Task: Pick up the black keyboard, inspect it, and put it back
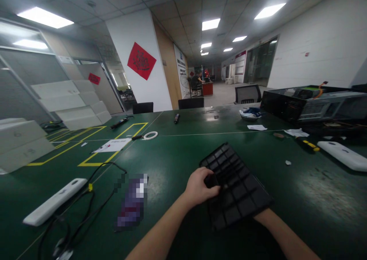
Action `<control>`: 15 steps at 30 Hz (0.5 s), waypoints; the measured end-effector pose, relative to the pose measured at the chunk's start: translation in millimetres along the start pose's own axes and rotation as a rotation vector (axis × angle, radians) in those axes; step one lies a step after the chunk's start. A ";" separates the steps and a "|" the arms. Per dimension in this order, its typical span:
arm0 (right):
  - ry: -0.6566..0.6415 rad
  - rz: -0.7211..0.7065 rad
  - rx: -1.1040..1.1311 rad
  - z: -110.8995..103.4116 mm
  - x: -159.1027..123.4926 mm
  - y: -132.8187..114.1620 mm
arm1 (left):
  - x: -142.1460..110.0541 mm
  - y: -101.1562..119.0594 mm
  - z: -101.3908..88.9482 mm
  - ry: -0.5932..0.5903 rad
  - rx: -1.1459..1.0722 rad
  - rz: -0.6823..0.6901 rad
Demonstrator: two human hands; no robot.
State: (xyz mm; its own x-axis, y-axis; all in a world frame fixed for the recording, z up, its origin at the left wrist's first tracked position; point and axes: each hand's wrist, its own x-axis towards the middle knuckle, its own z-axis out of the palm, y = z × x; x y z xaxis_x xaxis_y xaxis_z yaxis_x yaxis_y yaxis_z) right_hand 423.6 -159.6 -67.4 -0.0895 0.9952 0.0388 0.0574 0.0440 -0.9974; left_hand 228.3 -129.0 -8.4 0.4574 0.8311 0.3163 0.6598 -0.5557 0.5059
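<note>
A black tray (237,191) divided into several square compartments is tilted over the green table in front of me. My right hand (262,215) reaches beneath it from the right and bears it up; only the wrist side shows, the fingers hidden behind the tray. Over the tray's left part, my left hand (200,186) is closed, thumb and fingers curled toward each other at the compartments. Between them is something dark (211,180), which I cannot tell apart from the tray. The compartments look dark, and their contents are hard to make out.
A blurred-out phone-like object (132,204), a white bar-shaped device (56,201) and black cables lie left. At right are another white device (342,155), a yellow-black screwdriver (308,144) and an open computer case (315,103). A tape roll (150,135) lies farther back.
</note>
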 end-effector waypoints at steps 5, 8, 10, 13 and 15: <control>-0.121 -0.013 -0.333 -2.5 -5.3 -17.1 | 28.2 -51.8 -50.9 0.193 0.322 -0.407; -0.148 0.030 -0.378 -2.3 -5.5 -19.7 | 43.3 -88.2 -75.6 0.165 0.548 -0.628; -0.147 0.028 -0.392 -1.8 -4.4 -18.3 | 47.4 -105.9 -80.0 0.107 0.626 -0.685; -0.153 0.033 -0.399 -1.6 -3.1 -16.1 | 46.9 -121.1 -72.0 0.042 0.661 -0.687; -0.161 0.047 -0.397 -1.8 -3.2 -16.9 | 45.4 -125.4 -63.4 0.027 0.665 -0.681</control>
State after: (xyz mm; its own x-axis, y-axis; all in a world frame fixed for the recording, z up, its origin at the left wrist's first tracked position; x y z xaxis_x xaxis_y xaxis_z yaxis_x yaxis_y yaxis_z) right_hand 424.7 -163.4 -50.6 -0.2300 0.9720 -0.0475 0.4402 0.0604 -0.8959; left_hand 128.5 -20.1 -6.6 -0.1593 0.9766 0.1448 0.9872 0.1564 0.0307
